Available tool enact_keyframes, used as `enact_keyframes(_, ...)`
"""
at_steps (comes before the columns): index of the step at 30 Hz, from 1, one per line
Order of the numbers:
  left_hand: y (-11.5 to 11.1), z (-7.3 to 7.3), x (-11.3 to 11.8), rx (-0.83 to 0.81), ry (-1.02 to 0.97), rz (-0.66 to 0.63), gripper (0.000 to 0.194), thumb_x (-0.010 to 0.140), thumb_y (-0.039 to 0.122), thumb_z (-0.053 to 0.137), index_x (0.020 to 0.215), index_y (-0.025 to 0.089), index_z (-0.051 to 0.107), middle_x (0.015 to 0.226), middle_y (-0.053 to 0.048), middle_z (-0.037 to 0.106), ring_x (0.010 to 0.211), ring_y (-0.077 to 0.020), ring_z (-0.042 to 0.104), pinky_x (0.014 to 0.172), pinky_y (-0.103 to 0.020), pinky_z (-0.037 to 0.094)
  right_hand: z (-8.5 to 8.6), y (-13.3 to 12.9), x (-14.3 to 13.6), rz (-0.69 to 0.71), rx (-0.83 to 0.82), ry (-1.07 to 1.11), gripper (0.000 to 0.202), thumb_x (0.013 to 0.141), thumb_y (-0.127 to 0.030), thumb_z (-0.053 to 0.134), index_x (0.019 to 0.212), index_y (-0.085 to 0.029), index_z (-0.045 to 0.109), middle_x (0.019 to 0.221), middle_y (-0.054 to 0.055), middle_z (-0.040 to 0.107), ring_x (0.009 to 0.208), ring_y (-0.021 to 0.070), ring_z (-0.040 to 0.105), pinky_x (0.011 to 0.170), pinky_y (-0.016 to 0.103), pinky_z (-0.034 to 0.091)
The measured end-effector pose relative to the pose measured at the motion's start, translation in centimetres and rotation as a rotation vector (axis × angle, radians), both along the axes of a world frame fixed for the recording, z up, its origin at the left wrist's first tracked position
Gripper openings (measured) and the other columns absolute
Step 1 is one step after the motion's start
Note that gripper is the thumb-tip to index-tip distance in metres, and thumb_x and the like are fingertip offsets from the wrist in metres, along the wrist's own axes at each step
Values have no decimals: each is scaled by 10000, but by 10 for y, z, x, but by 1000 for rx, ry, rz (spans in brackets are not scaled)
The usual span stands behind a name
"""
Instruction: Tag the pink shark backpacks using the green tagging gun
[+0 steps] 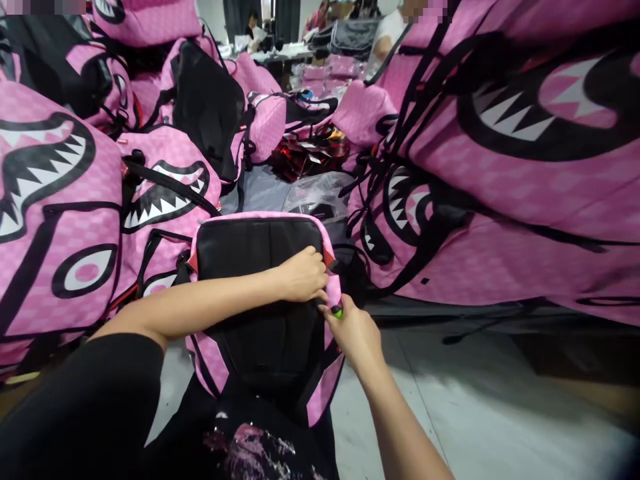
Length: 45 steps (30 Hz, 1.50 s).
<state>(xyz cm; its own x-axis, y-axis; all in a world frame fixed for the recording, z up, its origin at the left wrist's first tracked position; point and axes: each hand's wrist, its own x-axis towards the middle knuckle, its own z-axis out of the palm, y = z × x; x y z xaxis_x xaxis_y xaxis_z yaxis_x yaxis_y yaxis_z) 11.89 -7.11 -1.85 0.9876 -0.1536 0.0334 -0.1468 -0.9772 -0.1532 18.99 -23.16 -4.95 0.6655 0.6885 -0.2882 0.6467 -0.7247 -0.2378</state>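
A pink backpack with a black padded back panel is held upright in the centre of the view, back panel facing the camera, resting against the person's lap. The left hand is curled closed on the bag's upper right edge, fingers pinching the pink seam just below a red corner tab. The right hand is closed around a small green object, pressed to the same edge just beneath the left hand, so that the 2 hands nearly touch. What the green object is cannot be told.

The held bag is surrounded by heaps of matching pink backpacks printed with black shark mouths, white teeth and eyes: 1 pile on the left and a larger pile on the right. Behind the held bag, a clear plastic bag lies on grey fabric, with a cluster of dark red items beyond it. A pale floor is seen at the lower right. Other people are seated far at the back, near a counter.
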Motion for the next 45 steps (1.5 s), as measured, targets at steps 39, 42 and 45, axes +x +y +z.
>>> enact_keyframes(39, 15, -23, -40, -329, -277, 1, 172, 791, 278, 780, 863, 182, 658, 976, -23, 686, 1165, -253, 552, 1206, -646, 256, -30, 6, -22, -298, 1085, 212, 254, 845, -424, 678, 829, -173, 639, 676, 4, 655, 537, 143, 619, 533, 283, 512)
enact_keyframes(42, 14, -24, -40, -310, -287, -5, 148, 798, 259, 767, 859, 181, 657, 984, -29, 679, 1170, -251, 549, 1212, -637, 254, -28, 7, -24, -272, 1096, 225, 234, 839, -399, 686, 822, -168, 651, 708, 11, 665, 556, 139, 625, 538, 277, 519)
enact_keyframes(45, 13, -25, -42, -295, -308, -13, 132, 808, 245, 753, 868, 173, 659, 982, -33, 664, 1166, -249, 547, 1211, -629, 261, -27, 7, -24, -284, 1111, 241, 215, 838, -375, 697, 825, -167, 647, 686, 0, 647, 521, 125, 601, 500, 260, 498)
